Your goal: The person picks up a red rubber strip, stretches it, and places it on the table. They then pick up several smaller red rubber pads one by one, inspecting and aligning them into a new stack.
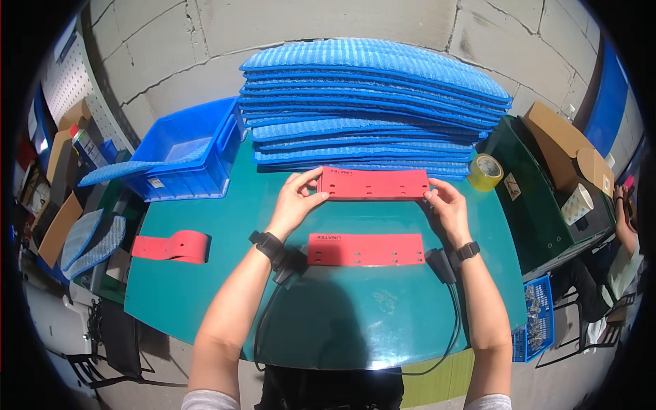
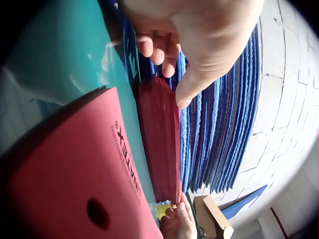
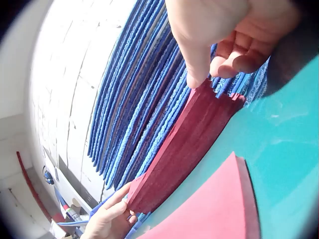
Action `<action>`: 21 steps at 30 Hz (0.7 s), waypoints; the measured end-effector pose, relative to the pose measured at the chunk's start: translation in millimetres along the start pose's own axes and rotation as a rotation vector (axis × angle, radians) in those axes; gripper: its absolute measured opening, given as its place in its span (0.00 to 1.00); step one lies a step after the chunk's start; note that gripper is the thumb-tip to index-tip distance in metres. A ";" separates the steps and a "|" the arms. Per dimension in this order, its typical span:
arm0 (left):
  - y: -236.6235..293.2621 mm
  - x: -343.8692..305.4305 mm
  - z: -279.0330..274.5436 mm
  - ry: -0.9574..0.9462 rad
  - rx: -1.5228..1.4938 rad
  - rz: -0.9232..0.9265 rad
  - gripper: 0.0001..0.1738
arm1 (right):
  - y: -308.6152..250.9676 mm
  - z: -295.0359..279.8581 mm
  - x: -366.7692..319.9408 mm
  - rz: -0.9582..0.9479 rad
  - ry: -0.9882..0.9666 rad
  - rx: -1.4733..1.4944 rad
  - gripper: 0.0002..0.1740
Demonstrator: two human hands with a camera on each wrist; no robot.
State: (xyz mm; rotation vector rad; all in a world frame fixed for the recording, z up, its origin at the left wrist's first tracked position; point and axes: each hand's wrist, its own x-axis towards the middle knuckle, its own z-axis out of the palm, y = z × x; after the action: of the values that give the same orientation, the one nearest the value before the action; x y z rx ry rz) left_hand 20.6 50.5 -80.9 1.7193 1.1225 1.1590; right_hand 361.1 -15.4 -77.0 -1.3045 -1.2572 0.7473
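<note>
My left hand pinches the left end of a red, rubber-like strip, with the thumb on its front. At the opposite end, my right hand pinches the strip between thumb and fingers. Small holes run along its lower edge, and dark lettering marks its top left. Both wrist views show its long edge with lines like layers. A second red strip, printed "LINATEX" and punched with paired holes, lies flat on the green table between my forearms. To the left lies a looped red strip.
Blue striped mop pads stand in a tall stack behind my hands. A blue bin with a pad over its rim is at back left. Right of the stack are a tape roll and a green crate. Cables hang from both wrists.
</note>
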 end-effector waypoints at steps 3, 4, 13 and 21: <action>1.5 -0.3 0.5 0.022 0.017 0.064 0.33 | -4.2 1.5 -1.8 0.018 0.007 0.025 0.19; 4.3 -0.9 -0.1 0.021 -0.028 0.084 0.32 | -3.4 1.3 -1.8 0.005 0.002 0.035 0.19; -0.3 -0.7 -0.1 -0.040 -0.385 -0.020 0.28 | -6.7 -0.8 -1.4 0.054 0.007 0.138 0.19; -0.7 -4.0 0.9 -0.041 -0.519 -0.119 0.19 | -2.7 -1.3 -1.2 0.093 -0.048 0.338 0.18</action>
State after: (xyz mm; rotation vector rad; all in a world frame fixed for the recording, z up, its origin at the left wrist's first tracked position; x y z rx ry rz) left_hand 20.5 46.8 -82.9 1.2530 0.7951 1.2055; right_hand 361.4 -17.4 -74.5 -1.0785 -1.0574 1.0146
